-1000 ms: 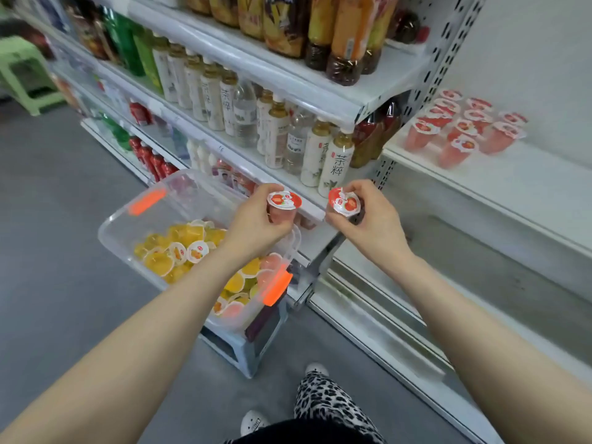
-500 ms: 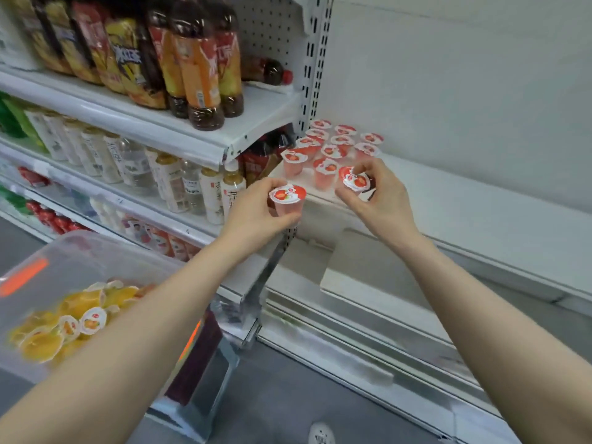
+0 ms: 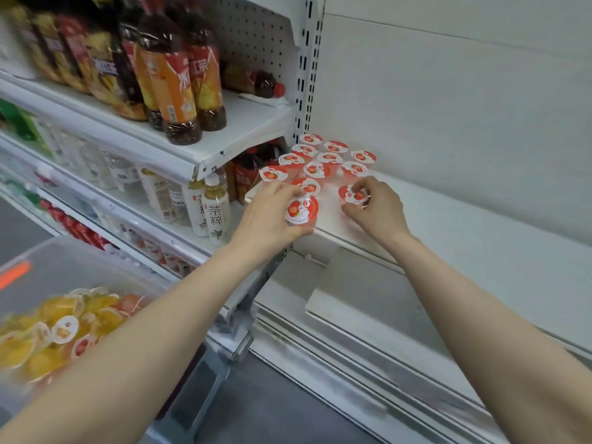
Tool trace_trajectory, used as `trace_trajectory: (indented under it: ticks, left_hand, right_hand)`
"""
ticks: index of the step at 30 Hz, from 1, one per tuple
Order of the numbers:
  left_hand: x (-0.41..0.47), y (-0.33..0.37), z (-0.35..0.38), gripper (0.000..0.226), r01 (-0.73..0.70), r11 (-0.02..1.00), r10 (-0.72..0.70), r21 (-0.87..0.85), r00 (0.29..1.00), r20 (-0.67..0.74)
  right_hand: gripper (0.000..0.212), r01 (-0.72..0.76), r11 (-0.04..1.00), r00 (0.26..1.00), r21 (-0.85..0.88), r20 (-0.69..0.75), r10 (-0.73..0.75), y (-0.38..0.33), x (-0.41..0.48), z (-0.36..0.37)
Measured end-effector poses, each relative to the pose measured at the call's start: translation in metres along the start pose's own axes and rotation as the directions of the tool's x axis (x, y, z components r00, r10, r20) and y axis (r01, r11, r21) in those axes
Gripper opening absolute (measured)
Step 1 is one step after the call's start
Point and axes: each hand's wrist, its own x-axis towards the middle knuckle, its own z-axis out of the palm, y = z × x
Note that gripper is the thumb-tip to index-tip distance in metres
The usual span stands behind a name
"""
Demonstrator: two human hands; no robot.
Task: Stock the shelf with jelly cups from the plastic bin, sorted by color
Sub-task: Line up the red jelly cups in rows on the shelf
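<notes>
My left hand [image 3: 269, 216] grips a red jelly cup [image 3: 302, 209] at the front edge of the white shelf [image 3: 464, 225]. My right hand [image 3: 378, 208] pinches another red jelly cup [image 3: 352, 194] that stands on the shelf a little to the right. Behind both hands, several red jelly cups [image 3: 320, 161] stand in rows at the shelf's left end. The clear plastic bin [image 3: 64, 277] at lower left holds mostly yellow and orange jelly cups [image 3: 48, 331], plus a few red ones.
Bottled tea [image 3: 179, 91] fills the shelf at upper left, and smaller drink bottles [image 3: 211, 209] stand on the shelf below. A perforated upright [image 3: 307, 75] divides the two bays. The white shelf runs bare to the right. A lower white shelf [image 3: 400, 315] sits beneath.
Both hands have carried their red cups from above the bin up and right to the shelf. The right cup now rests on the shelf; the left one reaches its front edge.
</notes>
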Motion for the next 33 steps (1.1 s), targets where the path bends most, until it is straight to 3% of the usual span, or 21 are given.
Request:
trace_trajectory:
  ticks: [13, 17, 23, 33]
  left_hand:
    - [0.018, 0.014, 0.017, 0.065, -0.07, 0.985, 0.069, 0.158, 0.998, 0.011]
    - [0.034, 0.025, 0.026, 0.064, -0.081, 0.977, 0.08, 0.197, 0.997, 0.011]
    - [0.058, 0.034, 0.041, 0.059, -0.083, 0.957, 0.072, 0.277, 0.996, 0.049]
    - [0.055, 0.029, 0.049, 0.061, -0.092, 0.928, 0.09, 0.361, 0.996, 0.024]
  right_hand:
    - [0.027, 0.098, 0.995, 0.995, 0.008, -0.035, -0.098, 0.012, 0.028, 0.019]
    - [0.03, 0.23, 0.966, 0.969, -0.122, -0.06, -0.238, 0.018, 0.029, 0.013]
    - [0.026, 0.357, 0.893, 0.93, -0.273, 0.011, -0.368, 0.028, 0.038, -0.001]
    - [0.033, 0.451, 0.798, 0.885, -0.399, 0.085, -0.458, 0.036, 0.04, -0.018]
